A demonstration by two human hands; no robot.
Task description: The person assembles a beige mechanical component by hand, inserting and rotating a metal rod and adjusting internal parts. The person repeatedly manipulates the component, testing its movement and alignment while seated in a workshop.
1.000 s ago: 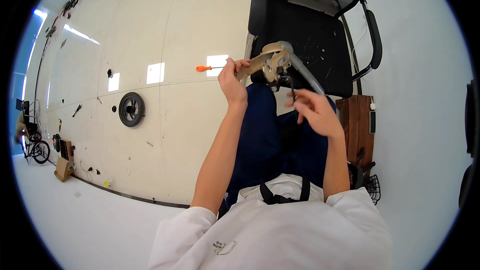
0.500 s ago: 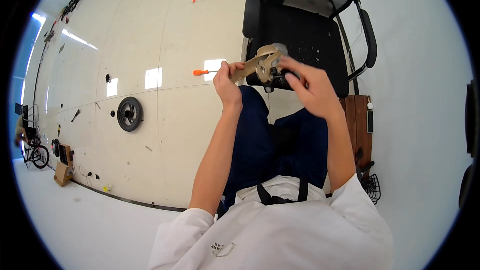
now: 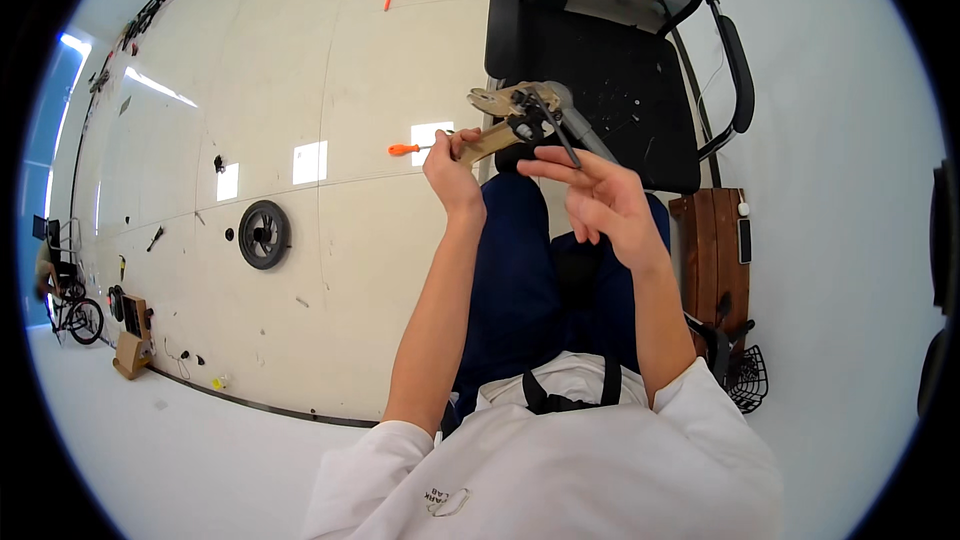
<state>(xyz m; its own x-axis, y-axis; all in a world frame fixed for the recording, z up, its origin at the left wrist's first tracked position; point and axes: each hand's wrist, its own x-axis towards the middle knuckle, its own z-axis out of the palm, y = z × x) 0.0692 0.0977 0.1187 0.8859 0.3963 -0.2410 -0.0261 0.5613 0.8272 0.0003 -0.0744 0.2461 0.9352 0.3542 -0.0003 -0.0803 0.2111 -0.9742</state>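
Observation:
My left hand [image 3: 456, 172] is closed round one arm of a tan forked metal frame part [image 3: 488, 143], raised over my lap and the chair's front edge. Black fittings [image 3: 524, 126] sit at its joint, and a grey tube [image 3: 586, 133] runs off it toward the lower right. A thin dark rod [image 3: 562, 132] slants down from the joint; I cannot tell whether it is a tool or a lever. My right hand [image 3: 605, 202] is open below the part, fingers apart, its fingertips close to the rod's lower end. Whether they touch is unclear.
A black office chair [image 3: 600, 70] stands ahead, small bits on its seat. On the floor at left are an orange-handled screwdriver [image 3: 404, 150], a black wheel [image 3: 264, 235] and scattered small parts. A wooden box [image 3: 712, 250] sits at right. Far left is a person near a bicycle [image 3: 82, 320].
The frame part has turned in my left hand, bringing a fork prong and the dark rod into view. My right hand has drawn back from the joint and its fingers have spread.

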